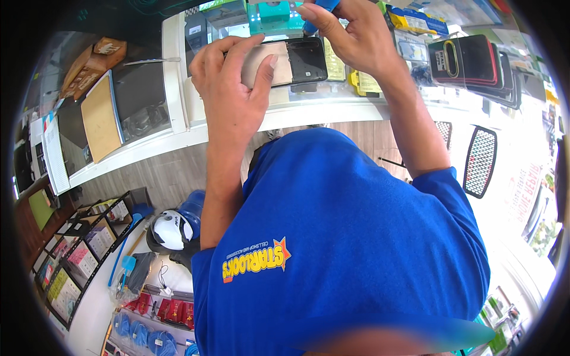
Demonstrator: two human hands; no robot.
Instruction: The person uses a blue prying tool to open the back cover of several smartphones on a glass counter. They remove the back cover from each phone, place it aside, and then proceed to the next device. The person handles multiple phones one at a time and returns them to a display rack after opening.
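Note:
A dark phone (309, 61) lies on the glass-topped counter at the far middle, its length running left to right. Over its left part is a flat beige piece (284, 65); whether it is part of the phone or laid on top, I cannot tell. My left hand (231, 80) grips the phone's left end, thumb resting on the beige piece and fingers along the far edge. My right hand (368, 44) is closed around a blue tool (323, 9) with a dark tip, just beyond the phone's far edge. The tool's upper part is cut off by the picture's rim.
Right of my hands is a stack of dark phone cases (466, 59). Yellow packages (363, 83) show near the phone, and teal boxes (273, 18) stand behind it. Leftward are a cardboard box (92, 68) and a tan folder (100, 121). A white helmet (172, 229) sits lower left.

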